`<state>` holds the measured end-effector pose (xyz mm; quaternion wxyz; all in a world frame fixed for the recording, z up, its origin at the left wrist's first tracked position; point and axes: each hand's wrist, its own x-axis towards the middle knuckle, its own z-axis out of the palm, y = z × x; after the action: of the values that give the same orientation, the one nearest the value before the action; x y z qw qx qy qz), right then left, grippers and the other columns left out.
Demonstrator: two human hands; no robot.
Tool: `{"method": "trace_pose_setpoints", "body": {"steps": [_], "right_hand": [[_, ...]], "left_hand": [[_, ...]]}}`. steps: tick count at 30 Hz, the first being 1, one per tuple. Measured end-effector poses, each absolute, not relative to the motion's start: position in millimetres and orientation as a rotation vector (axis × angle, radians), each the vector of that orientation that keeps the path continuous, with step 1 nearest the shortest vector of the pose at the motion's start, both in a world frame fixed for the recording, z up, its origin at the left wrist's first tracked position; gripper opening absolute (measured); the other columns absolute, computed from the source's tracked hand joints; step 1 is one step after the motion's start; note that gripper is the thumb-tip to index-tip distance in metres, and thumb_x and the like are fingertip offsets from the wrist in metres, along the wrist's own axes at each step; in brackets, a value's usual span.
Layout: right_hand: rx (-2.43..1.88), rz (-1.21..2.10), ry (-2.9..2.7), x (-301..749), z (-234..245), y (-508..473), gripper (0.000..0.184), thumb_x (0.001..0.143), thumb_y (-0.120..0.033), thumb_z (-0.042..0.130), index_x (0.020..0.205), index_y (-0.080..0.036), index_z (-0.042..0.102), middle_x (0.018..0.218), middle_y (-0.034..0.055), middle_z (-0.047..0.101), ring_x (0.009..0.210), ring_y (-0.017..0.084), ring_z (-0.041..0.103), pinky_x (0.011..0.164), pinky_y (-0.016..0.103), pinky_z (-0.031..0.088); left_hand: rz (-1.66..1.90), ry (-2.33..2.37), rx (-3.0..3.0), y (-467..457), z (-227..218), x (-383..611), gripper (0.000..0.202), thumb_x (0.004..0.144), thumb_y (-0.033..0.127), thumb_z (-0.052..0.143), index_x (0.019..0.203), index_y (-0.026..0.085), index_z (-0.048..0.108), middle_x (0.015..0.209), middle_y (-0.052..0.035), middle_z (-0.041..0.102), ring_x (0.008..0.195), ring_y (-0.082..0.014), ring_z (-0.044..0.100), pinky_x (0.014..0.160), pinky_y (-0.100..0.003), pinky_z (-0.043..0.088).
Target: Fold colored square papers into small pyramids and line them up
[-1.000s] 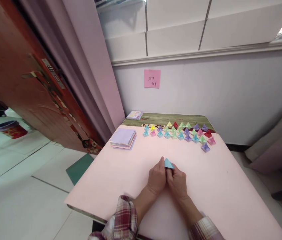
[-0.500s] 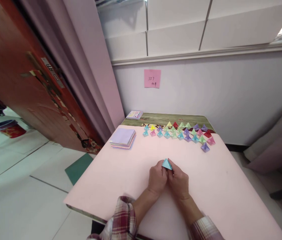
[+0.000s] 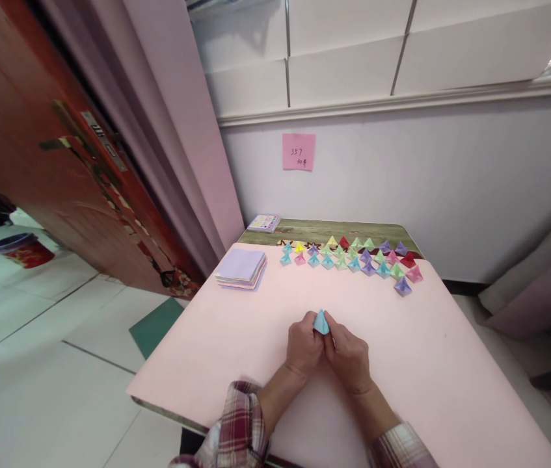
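A small light-blue folded paper piece [image 3: 321,322] stands point-up between my two hands, low over the pink table top [image 3: 426,364]. My left hand [image 3: 305,348] pinches its left side with closed fingers. My right hand [image 3: 348,356] pinches its right side, fingers curled. Both wrists rest on the table. Beyond them, several finished folded paper pieces [image 3: 353,259] in many colours lie in rows near the far edge.
A stack of lilac and pink paper squares [image 3: 241,268] lies at the far left of the table. A small paper pack [image 3: 263,223] sits on the wooden surface behind. A pink sticky note [image 3: 298,151] is on the wall. A red door [image 3: 36,162] stands open at left.
The blue paper piece has been turned between my fingertips, from lying tilted to the right to standing point-up. My hands stayed in the same spot.
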<state>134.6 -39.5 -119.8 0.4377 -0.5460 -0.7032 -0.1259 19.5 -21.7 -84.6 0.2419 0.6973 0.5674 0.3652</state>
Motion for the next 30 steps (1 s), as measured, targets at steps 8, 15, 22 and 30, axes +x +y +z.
{"method": "trace_pose_setpoints", "body": {"steps": [8, 15, 22, 30], "right_hand": [[-1.334, -0.267, -1.725, 132, -119, -40, 0.033, 0.094, -0.015, 0.042, 0.121, -0.014, 0.062, 0.076, 0.0037, 0.072, 0.057, 0.011, 0.064, 0.054, 0.022, 0.042], [-1.291, -0.049, -1.662, 137, -117, -40, 0.035, 0.091, -0.013, 0.043, 0.116, -0.023, 0.066, 0.086, 0.0011, 0.073, 0.071, 0.01, 0.067, 0.065, 0.018, 0.048], [-1.299, 0.086, -1.594, 138, -118, -35, 0.034, 0.086, -0.012, 0.045, 0.107, -0.023, 0.07, 0.089, 0.002, 0.071, 0.077, 0.012, 0.067, 0.067, 0.02, 0.05], [-1.285, 0.263, -1.611, 140, -123, -31, 0.04, 0.081, -0.011, 0.042, 0.107, -0.023, 0.07, 0.094, 0.0037, 0.07, 0.082, 0.015, 0.066, 0.073, 0.025, 0.054]], "left_hand": [[1.104, 1.49, 1.742, -19, -87, 20, 0.02, 0.079, 0.022, 0.049, 0.06, 0.019, 0.047, 0.051, 0.0048, 0.046, 0.048, -0.01, 0.038, 0.05, -0.023, 0.028], [1.049, 1.245, 1.252, -16, -89, 19, 0.015, 0.076, 0.029, 0.053, 0.068, 0.018, 0.057, 0.055, 0.003, 0.056, 0.049, -0.0134, 0.055, 0.047, -0.023, 0.042], [0.937, 0.99, 0.966, -13, -83, 8, 0.015, 0.067, 0.023, 0.066, 0.078, 0.014, 0.064, 0.065, -0.0015, 0.066, 0.061, -0.0164, 0.063, 0.066, -0.031, 0.053], [0.867, 0.775, 0.675, -11, -79, -9, 0.022, 0.07, 0.025, 0.065, 0.085, 0.01, 0.069, 0.079, -0.0099, 0.069, 0.076, -0.02, 0.066, 0.079, -0.036, 0.052]]}}
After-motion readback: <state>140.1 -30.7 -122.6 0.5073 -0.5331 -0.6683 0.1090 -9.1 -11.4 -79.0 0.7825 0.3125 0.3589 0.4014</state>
